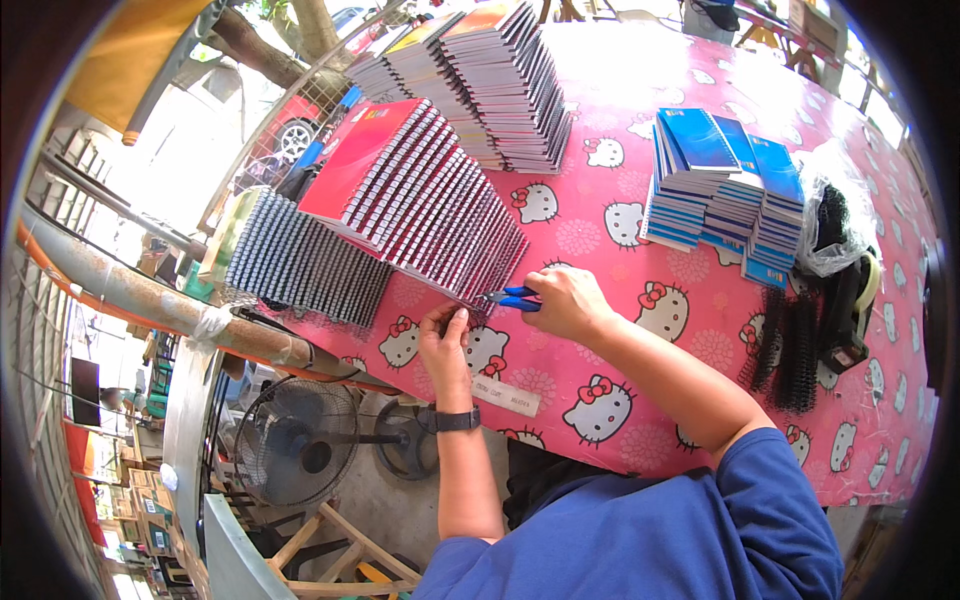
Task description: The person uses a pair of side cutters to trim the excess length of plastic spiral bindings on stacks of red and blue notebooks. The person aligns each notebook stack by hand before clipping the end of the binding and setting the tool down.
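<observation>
1. Grips blue pliers [517, 302] in the right hand [566, 302], with fingers clamped around the handles.
2. Holds the pliers' tips at the near corner of the red notebooks [420, 200] on the tabletop [590, 195].
3. Has the left hand [443, 337] just below; cannot tell its fingers' grip.

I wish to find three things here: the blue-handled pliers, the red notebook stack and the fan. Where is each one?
Blue-handled pliers [514, 301]: head view, on the handles.
Red notebook stack [420, 195]: head view, on the spiral-bound side.
Fan [312, 455]: head view, on its round head.
</observation>
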